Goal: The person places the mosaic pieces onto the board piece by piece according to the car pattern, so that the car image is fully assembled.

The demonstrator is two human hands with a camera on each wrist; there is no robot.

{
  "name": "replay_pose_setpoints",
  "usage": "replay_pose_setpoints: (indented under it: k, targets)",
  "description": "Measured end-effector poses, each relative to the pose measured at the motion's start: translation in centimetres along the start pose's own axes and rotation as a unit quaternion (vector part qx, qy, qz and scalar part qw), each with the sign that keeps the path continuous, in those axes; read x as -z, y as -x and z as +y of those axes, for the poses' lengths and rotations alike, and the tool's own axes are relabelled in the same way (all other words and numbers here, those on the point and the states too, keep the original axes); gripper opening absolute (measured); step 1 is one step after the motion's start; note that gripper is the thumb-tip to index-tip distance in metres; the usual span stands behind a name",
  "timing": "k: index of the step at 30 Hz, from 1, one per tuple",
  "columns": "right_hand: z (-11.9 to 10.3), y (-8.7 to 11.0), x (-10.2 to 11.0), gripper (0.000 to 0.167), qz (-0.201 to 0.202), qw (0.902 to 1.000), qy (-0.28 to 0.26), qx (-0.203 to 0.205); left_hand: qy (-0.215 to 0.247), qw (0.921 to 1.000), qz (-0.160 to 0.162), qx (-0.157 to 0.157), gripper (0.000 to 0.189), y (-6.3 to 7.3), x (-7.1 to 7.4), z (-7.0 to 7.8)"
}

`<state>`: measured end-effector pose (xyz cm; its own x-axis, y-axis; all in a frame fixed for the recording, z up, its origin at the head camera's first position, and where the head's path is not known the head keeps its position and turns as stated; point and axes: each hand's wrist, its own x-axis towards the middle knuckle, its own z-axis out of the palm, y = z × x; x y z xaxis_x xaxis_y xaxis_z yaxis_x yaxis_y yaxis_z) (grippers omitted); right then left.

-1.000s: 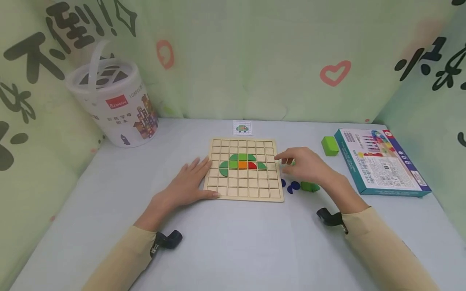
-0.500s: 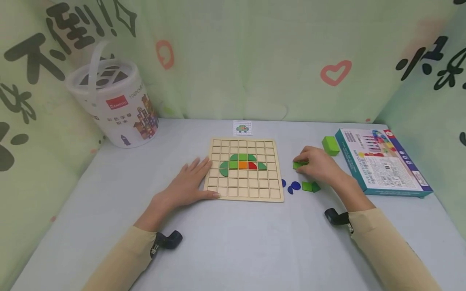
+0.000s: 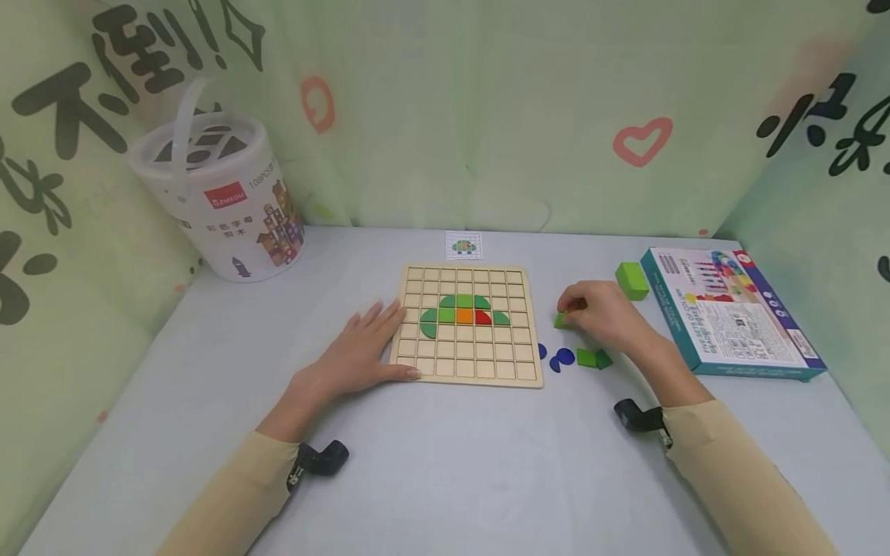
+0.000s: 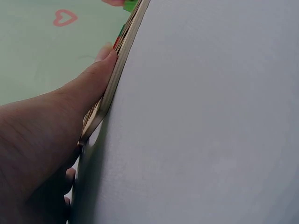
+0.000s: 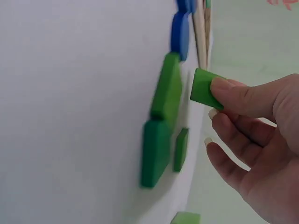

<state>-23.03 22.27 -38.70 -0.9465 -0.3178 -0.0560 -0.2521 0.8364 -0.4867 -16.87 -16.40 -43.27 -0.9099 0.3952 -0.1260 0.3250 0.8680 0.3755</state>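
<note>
A wooden grid board lies on the table, with green, orange and red tiles set in its middle cells. My left hand rests flat at its left side, fingers straight along the edge and thumb on the near corner. To the right of the board, my right hand pinches a green square tile between thumb and index finger, as the right wrist view shows. Below that hand lie another green square tile, a darker green piece and several blue round pieces.
A small pattern card lies behind the board. At the back left stands a white bucket with a handle. A green block sits beside a flat teal-edged box on the right.
My right hand has moved right from the board's edge to the loose green tiles, and now pinches one, tilted up. My left hand has stayed on the board.
</note>
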Motion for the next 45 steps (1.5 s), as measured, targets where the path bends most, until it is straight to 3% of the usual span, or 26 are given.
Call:
replay_pose_setpoints:
  k: [11,17,23,28,36,45]
  targets:
    - [-7.1,-1.5,-2.8,0.009,-0.026,0.9943,-0.073,0.073,0.002,1.0,-0.001,0.001,0.11,0.0,0.1,0.0]
    - [-10.1,-2.8,-5.0,0.014,-0.031,0.9905,-0.072,0.113,0.002,1.0,-0.003,-0.004,0.111,-0.1,0.0,0.0]
    - [-12.1,-4.0,-6.5,0.016,-0.037,0.9902,-0.057,0.122,0.005,1.0,-0.002,-0.007,0.111,-0.2,0.1,0.2]
    - [-12.9,-4.2,-7.1,0.013,-0.04,0.9909,-0.047,0.12,0.003,1.0,-0.003,-0.007,0.111,-0.2,0.2,0.2]
    - [-13.1,-3.4,-7.2,0.017,-0.04,0.987,0.008,0.155,0.0,1.0,-0.003,-0.009,0.11,-0.1,0.1,0.0]
    - [-10.4,-2.1,-5.5,0.018,-0.049,0.9921,-0.001,0.116,0.0,1.0,0.001,-0.006,0.11,0.1,0.2,0.0]
